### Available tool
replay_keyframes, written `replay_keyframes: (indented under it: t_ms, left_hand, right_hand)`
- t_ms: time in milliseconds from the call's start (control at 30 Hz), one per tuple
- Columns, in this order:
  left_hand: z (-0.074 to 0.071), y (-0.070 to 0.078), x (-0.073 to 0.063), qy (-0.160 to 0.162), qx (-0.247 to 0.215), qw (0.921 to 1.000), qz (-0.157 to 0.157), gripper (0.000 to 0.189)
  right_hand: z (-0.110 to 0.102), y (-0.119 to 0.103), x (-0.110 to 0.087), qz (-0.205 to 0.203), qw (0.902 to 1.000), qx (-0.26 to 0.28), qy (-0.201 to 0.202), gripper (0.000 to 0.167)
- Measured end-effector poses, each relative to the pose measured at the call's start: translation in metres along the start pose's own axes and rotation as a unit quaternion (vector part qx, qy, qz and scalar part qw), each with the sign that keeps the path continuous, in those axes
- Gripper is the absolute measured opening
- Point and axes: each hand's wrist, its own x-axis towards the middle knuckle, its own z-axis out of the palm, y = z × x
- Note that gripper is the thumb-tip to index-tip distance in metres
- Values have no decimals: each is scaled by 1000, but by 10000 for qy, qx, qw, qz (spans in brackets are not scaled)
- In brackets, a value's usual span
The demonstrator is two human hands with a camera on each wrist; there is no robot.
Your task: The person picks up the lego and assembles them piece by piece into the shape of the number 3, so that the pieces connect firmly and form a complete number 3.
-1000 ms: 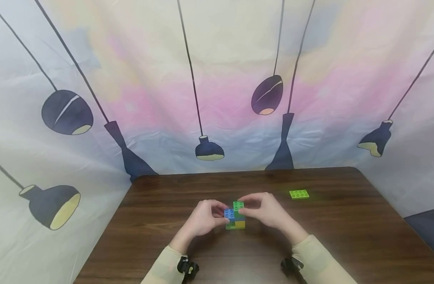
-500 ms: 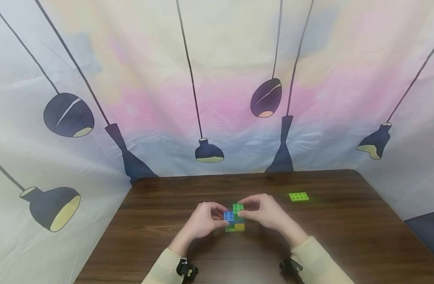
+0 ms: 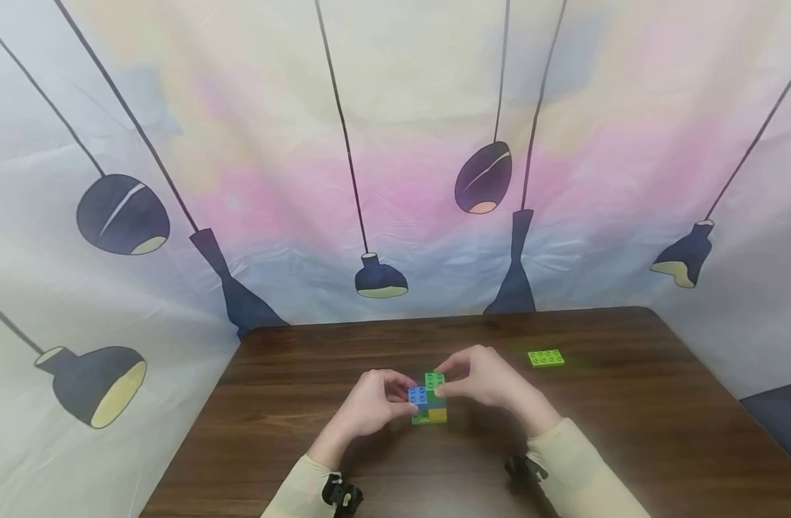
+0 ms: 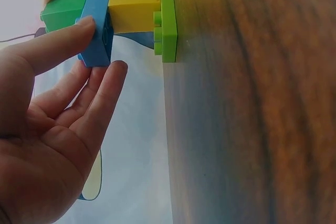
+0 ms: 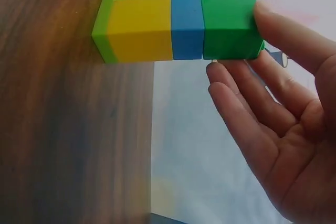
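Observation:
A small stack of toy bricks stands on the wooden table. At its bottom lies a lime green base plate, carrying a yellow brick. Over the yellow one sits a blue brick, which juts out to the left. A green brick tops the right side, its studs facing up. My left hand pinches the overhanging end of the blue brick between thumb and fingers. With thumb in front and fingers behind, my right hand holds the green brick near its top.
A loose lime green plate with studs lies toward the back right of the brown table. Behind the table hangs a cloth backdrop printed with lamps.
My right hand and forearm have shifted slightly, the wrist lifting a little. The left hand keeps its hold on the blue brick, and the stack looks the same.

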Motion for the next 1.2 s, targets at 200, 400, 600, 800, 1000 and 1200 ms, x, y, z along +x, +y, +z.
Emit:
replay_keyframes:
  t_ms: [200,400,600,800,1000,1200]
  left_hand:
    - [1,1,1,17,2,10000,-23,28]
    - [0,0,1,5,0,10000,-9,28]
    - [1,-1,1,11,27,10000,47,28]
    - [-1,-2,1,43,16,9999,155,28]
    - [0,-2,2,-11,-17,9999,128,29]
    - [1,-3,1,2,6,9999,114,29]
  right_hand:
    - [-2,-3,0,-190,9997,-112,-64,29]
    - [0,1,0,-151,9999,8,-48,30]
    - [2,5,-2,-106,9997,184,75,31]
    - [3,3,-4,-351,9991,-148,185,30]
    - [4,6,-5,-214,9996,79,160,30]
    - [4,8,-5,-213,9992,310,141,31]
